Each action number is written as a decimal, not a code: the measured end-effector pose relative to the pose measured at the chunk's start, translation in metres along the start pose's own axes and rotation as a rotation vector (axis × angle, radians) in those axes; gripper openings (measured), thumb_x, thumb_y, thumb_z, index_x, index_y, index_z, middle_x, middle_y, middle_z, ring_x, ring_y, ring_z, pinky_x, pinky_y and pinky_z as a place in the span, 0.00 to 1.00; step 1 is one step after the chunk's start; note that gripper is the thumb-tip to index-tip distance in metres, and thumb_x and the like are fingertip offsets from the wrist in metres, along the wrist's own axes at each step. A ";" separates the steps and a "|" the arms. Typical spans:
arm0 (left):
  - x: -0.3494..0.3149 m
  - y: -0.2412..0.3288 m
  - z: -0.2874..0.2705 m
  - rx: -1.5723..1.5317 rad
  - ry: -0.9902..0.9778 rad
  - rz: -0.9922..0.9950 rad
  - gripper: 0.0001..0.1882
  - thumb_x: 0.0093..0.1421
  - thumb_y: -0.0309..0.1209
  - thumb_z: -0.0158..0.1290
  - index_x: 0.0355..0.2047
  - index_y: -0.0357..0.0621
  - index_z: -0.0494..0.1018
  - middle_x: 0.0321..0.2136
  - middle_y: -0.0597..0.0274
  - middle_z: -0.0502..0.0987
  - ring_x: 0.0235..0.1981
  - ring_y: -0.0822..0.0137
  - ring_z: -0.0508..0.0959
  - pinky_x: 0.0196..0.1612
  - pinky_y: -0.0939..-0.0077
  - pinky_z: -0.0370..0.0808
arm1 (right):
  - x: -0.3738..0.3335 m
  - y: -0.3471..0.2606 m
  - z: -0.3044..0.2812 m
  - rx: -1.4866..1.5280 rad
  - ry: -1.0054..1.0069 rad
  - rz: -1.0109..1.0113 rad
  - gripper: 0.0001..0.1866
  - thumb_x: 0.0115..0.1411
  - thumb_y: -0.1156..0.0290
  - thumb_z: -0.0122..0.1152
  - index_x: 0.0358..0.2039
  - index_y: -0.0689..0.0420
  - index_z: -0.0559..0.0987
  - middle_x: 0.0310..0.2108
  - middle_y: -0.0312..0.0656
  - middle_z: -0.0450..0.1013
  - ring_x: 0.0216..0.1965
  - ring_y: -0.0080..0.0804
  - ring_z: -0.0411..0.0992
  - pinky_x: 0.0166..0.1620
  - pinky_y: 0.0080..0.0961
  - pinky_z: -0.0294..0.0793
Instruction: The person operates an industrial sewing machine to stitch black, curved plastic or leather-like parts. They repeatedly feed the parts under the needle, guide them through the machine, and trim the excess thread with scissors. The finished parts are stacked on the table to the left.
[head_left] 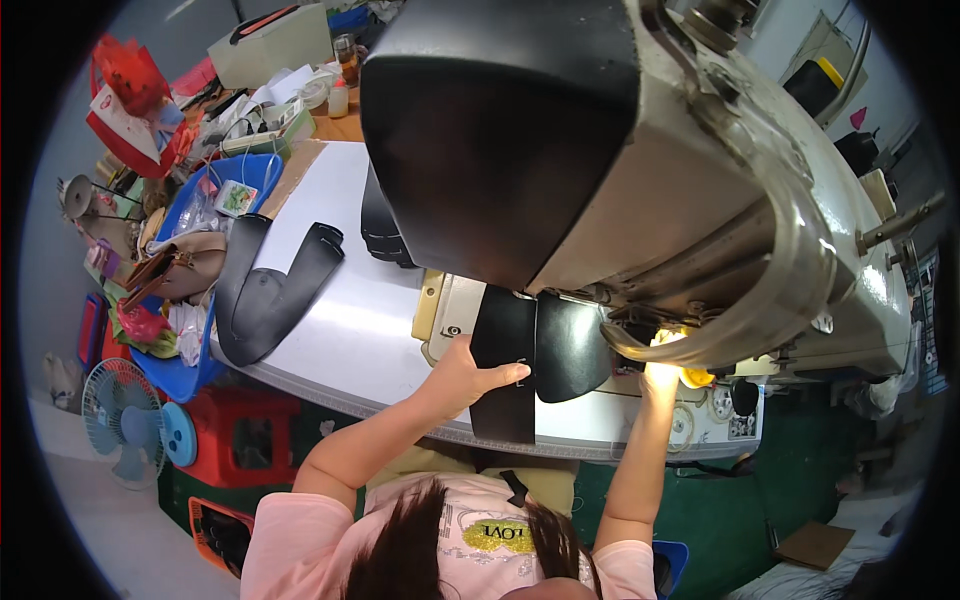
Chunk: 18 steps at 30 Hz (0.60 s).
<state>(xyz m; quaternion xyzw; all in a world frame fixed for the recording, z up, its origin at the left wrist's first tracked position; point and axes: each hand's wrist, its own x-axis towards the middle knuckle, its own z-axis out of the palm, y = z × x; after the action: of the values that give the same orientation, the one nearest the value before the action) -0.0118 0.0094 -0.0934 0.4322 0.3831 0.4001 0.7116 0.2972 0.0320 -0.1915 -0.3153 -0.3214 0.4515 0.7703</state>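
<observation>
My left hand (468, 376) grips the left edge of a black leather piece (505, 330) that lies on the sewing machine bed (450, 310), with its fingers laid over the piece. A second, rounded black piece (570, 345) sits beside it to the right. My right hand (660, 378) reaches under the head of the grey sewing machine (700, 200), close to the needle area. The machine lamp washes that hand out, so its fingers are hard to read.
Long black leather strips (265, 290) lie on the white tabletop (340, 330) to the left. A blue basket (190, 375) with bags and scraps sits at the table's left edge. Below it are a red crate (245, 430) and a small fan (120, 415). Clutter fills the far left corner.
</observation>
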 end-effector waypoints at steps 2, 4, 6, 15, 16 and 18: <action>0.008 -0.012 -0.009 0.038 0.018 0.061 0.20 0.43 0.30 0.61 0.35 0.34 0.67 0.31 0.61 0.71 0.32 0.73 0.70 0.38 0.78 0.68 | 0.001 -0.001 -0.012 0.038 0.042 0.053 0.07 0.51 0.74 0.50 0.20 0.53 0.63 0.20 0.31 0.57 0.22 0.21 0.56 0.26 0.20 0.59; 0.015 -0.014 -0.014 0.045 0.029 0.084 0.20 0.43 0.31 0.61 0.34 0.34 0.67 0.31 0.61 0.71 0.32 0.73 0.70 0.38 0.78 0.68 | 0.000 -0.006 -0.012 0.054 0.047 0.127 0.09 0.50 0.76 0.49 0.17 0.52 0.61 0.18 0.30 0.57 0.19 0.21 0.55 0.21 0.23 0.56; 0.015 -0.009 -0.014 -0.011 0.031 0.049 0.19 0.43 0.30 0.61 0.34 0.36 0.68 0.29 0.62 0.72 0.31 0.74 0.70 0.37 0.79 0.68 | 0.005 -0.002 -0.034 0.000 0.037 0.113 0.08 0.51 0.75 0.48 0.18 0.52 0.62 0.18 0.30 0.58 0.19 0.22 0.56 0.20 0.24 0.56; 0.040 0.022 -0.019 0.297 0.063 0.222 0.24 0.42 0.30 0.60 0.39 0.35 0.67 0.36 0.57 0.70 0.40 0.66 0.68 0.46 0.75 0.64 | 0.005 -0.003 -0.036 0.029 0.060 0.029 0.02 0.53 0.69 0.45 0.26 0.51 0.64 0.25 0.31 0.61 0.25 0.24 0.59 0.26 0.26 0.60; 0.041 0.027 -0.019 0.361 0.038 0.165 0.24 0.42 0.30 0.60 0.40 0.36 0.67 0.36 0.57 0.70 0.42 0.65 0.67 0.47 0.74 0.63 | 0.006 -0.002 -0.037 0.026 0.061 0.023 0.02 0.53 0.69 0.44 0.27 0.51 0.64 0.26 0.31 0.61 0.26 0.24 0.60 0.26 0.26 0.61; 0.041 0.047 -0.021 0.488 -0.013 0.051 0.26 0.42 0.31 0.61 0.41 0.36 0.66 0.38 0.55 0.69 0.44 0.64 0.65 0.49 0.74 0.61 | 0.009 -0.001 -0.037 0.022 0.066 0.012 0.03 0.54 0.67 0.43 0.29 0.50 0.64 0.27 0.31 0.62 0.27 0.25 0.61 0.28 0.26 0.62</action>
<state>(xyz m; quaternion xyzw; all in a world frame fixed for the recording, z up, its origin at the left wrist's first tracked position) -0.0256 0.0669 -0.0654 0.6033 0.4527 0.3110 0.5782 0.3294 0.0322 -0.2108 -0.3233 -0.2892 0.4489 0.7812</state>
